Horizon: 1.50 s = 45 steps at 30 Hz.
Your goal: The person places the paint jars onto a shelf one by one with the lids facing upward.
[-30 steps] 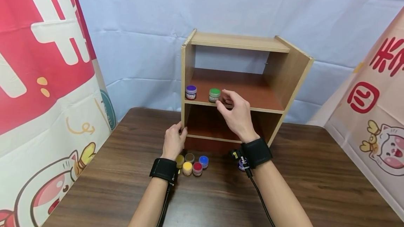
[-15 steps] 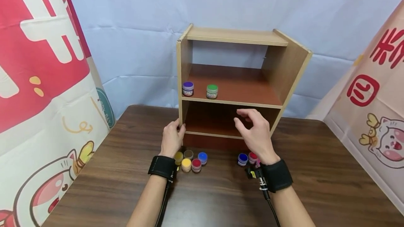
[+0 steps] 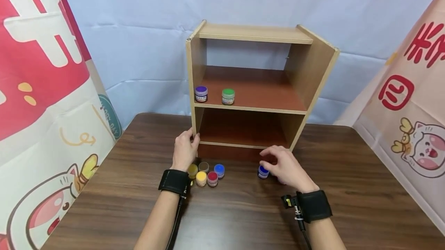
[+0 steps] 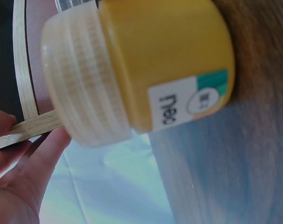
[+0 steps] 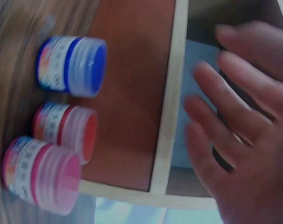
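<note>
My left hand [image 3: 184,151] grips the front edge of the left side panel of a small wooden shelf [image 3: 255,33], thumb on one face and fingers on the other. My right hand [image 3: 286,167], fingers spread and loosely bent, hovers over paint jars at the right. Those are a blue-lidded jar [image 5: 71,65], a red jar [image 5: 66,133] and a pink jar [image 5: 41,175]; in the head view the hand hides the red and pink ones. On the middle board stand a purple-lidded jar [image 3: 201,94] and a green-lidded jar [image 3: 228,96].
By my left wrist several jars cluster on the wooden table [image 3: 229,219]: an ochre jar [image 4: 169,51], a yellow jar [image 3: 201,178], a dark red jar [image 3: 212,179], a lighter blue jar [image 3: 219,170] and a brownish jar [image 3: 203,167]. Cloth hangs behind and on both sides.
My right hand has left the green-lidded jar on the middle board and come down and right to the jars on the table. The left hand keeps its grip on the shelf.
</note>
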Motion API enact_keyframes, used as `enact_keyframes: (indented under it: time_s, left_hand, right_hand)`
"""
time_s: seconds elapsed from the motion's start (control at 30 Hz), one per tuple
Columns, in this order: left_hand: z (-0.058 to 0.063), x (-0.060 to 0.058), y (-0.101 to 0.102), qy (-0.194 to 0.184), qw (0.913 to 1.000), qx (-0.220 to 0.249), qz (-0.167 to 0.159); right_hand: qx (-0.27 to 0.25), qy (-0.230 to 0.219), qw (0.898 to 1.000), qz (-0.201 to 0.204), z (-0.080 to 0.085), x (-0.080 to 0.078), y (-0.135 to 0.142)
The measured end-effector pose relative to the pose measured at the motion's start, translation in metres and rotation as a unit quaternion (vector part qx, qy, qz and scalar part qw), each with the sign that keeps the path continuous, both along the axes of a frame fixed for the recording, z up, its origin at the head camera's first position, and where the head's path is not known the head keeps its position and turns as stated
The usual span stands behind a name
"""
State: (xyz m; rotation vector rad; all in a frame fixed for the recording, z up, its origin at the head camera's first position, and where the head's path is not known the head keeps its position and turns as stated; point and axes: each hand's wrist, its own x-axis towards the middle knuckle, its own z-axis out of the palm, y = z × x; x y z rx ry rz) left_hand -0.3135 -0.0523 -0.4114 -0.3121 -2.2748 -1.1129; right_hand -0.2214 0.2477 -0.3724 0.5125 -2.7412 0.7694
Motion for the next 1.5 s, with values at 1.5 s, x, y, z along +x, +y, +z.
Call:
enact_keyframes:
  time_s: [1.5]
  left_hand:
    - [0.000,-0.002,0.001,-0.016,0.9999,0.000,0.007]
  right_hand:
    - [0.108,-0.047,0.993,0.014,-0.037,-0.010,0.003]
